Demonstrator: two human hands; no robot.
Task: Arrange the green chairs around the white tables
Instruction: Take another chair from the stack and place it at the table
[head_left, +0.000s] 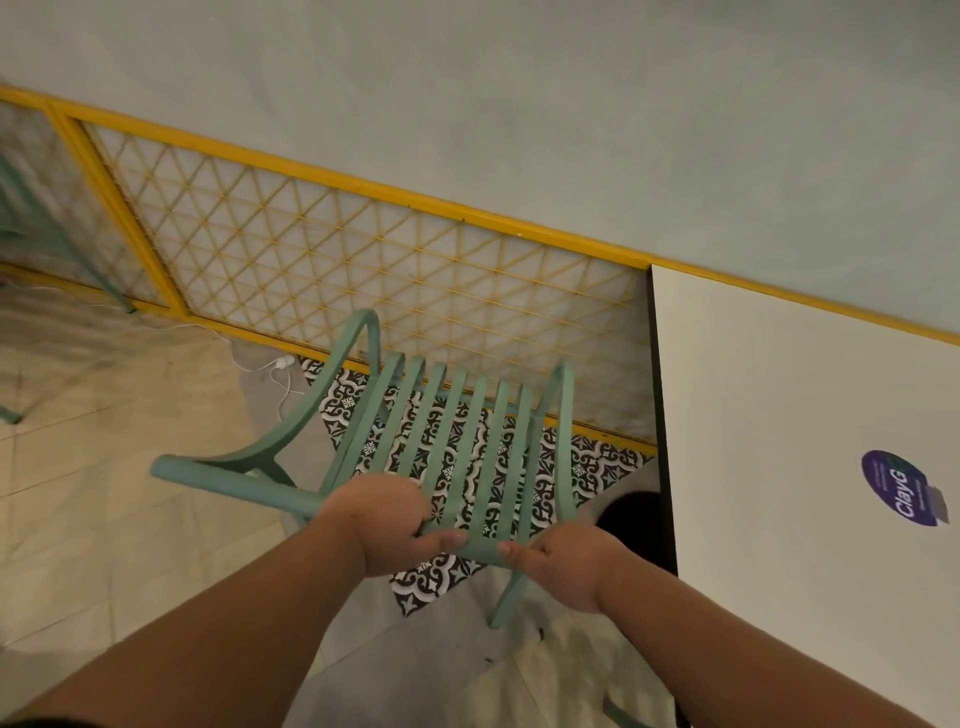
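A green slatted metal chair (457, 431) stands below me, just left of a white table (779, 415) whose corner reaches the fence. My left hand (389, 525) grips the near edge of the chair's slatted part on the left side. My right hand (566, 564) grips the same edge further right, close to the table's side. The chair's armrests curve away towards the fence. One chair leg (506, 603) shows below my right hand.
A yellow lattice fence (363, 260) runs along the wall behind the chair. Another green chair's legs (57, 244) stand at the far left. A white cable (270, 369) lies on the floor. Patterned black-and-white tiles (441, 577) lie under the chair. A purple sticker (901, 488) is on the table.
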